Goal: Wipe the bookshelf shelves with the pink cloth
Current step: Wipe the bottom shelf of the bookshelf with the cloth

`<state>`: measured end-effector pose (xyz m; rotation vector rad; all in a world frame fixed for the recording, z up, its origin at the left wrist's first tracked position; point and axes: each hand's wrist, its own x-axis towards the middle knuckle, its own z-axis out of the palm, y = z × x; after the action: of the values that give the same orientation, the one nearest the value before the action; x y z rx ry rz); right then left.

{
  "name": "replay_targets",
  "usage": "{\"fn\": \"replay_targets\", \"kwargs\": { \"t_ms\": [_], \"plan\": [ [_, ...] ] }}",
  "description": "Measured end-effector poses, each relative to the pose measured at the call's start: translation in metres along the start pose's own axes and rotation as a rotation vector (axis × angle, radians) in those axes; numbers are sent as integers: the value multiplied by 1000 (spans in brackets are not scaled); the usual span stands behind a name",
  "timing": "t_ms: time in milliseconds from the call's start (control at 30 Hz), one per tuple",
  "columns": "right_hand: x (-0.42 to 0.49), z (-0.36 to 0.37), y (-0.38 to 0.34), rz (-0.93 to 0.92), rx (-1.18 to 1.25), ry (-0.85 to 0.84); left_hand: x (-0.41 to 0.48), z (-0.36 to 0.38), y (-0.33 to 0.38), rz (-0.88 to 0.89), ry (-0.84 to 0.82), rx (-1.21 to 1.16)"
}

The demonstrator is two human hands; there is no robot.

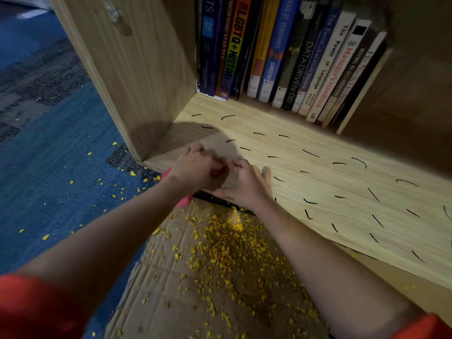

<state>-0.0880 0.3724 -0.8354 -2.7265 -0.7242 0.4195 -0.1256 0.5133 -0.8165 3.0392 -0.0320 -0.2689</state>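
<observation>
Left hand (pixel 195 167) sat at the front left corner of the light wooden bookshelf shelf (pixel 330 182), fingers curled round a crumpled pink cloth (pixel 184 203). The cloth was bunched under the palm, with pink showing beside the wrist, below it, and between the knuckles. It lay on the shelf's front edge, close to the upright wooden side panel (pixel 137 69). Right hand (pixel 247 185) was just beside the left, palm down on the shelf board with the thumb spread out toward the left hand. One finger was straight and the others bent toward the cloth; whether they touched it cannot be told. Short curved black pen marks (pixel 310 153) were scattered across the shelf surface to the right of the hands. A row of upright, leaning books with coloured spines (pixel 293 57) stood at the back of the shelf. On the floor in front lay a flat brown cardboard sheet (pixel 195 302) covered in small yellow crumbs (pixel 234 248). More crumbs were strewn on the blue patterned carpet (pixel 61 192) to the left. Both arms wore red sleeves (pixel 36 307).
</observation>
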Motion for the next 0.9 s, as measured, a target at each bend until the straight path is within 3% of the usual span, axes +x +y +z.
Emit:
{"fn": "replay_targets", "kwargs": {
  "t_ms": [100,333,467,567,733,800,900],
  "plan": [
    [0,0,0,-6,-19,-14,-21,7,-18,95,-11,17],
    [0,-1,0,5,10,-7,18,-2,-10,-228,51,1],
    [-1,-1,-1,-11,0,9,3,4,15,-46,34,23],
    [-1,-1,0,-3,-7,-11,-2,1,-7,13,-10,61],
    [1,0,0,10,2,-9,18,-10,-24,-248,-10,34],
    [0,0,0,16,-3,-15,15,-9,-11,-213,12,52],
    [-1,-2,-1,-2,-20,-14,-2,3,0,-1,-12,68]
  ]
}}
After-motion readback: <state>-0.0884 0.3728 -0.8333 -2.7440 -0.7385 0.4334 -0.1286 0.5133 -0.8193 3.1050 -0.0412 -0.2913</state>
